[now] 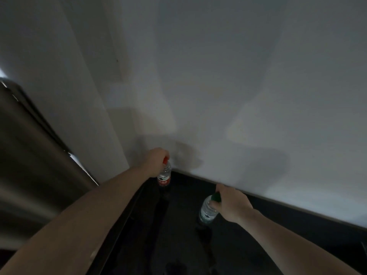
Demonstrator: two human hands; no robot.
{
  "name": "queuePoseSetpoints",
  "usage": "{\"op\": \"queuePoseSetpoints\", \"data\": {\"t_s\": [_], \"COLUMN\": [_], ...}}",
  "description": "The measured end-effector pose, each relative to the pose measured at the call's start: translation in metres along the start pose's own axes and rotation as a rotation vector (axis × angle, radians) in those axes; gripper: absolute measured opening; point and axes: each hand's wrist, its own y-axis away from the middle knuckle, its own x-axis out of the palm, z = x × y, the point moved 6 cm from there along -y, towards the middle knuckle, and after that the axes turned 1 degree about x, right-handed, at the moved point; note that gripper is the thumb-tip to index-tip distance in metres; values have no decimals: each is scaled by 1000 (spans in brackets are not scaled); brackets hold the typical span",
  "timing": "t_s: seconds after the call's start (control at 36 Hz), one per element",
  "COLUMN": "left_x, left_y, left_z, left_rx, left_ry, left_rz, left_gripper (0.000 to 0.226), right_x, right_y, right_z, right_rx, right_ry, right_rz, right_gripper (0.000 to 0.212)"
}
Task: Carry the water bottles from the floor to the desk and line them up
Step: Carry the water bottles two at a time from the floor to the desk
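A clear water bottle with a red cap and red label (164, 176) stands upright at the far left corner of the dark desk (178, 225). My left hand (156, 160) is closed over its cap. A second clear bottle with a green cap and green label (207, 212) stands nearer and to the right, slightly tilted. My right hand (232, 205) grips it at the cap and neck. Both bottle bases sit at the dark surface; whether they rest on it I cannot tell.
A white wall (238, 96) rises directly behind the desk, meeting it along a pale edge strip (297, 207). A brown curtain or panel (29, 155) hangs at the left. The room is dim, and the desk surface is dark and glossy.
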Motion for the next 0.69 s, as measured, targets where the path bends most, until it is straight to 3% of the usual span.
{"op": "queuePoseSetpoints", "data": {"t_s": [0.31, 0.69], "left_x": [28, 39], "left_y": [52, 76], "left_z": [-19, -28], "left_rx": [90, 13], "left_ry": [13, 2], "left_rz": [109, 165], "left_gripper": [30, 51], "right_x": [9, 21], "right_y": [4, 8], "right_z": [23, 37], "right_rx": [63, 98], "right_ry": [-206, -268], "right_rz": [-19, -41], "right_gripper": [24, 33]}}
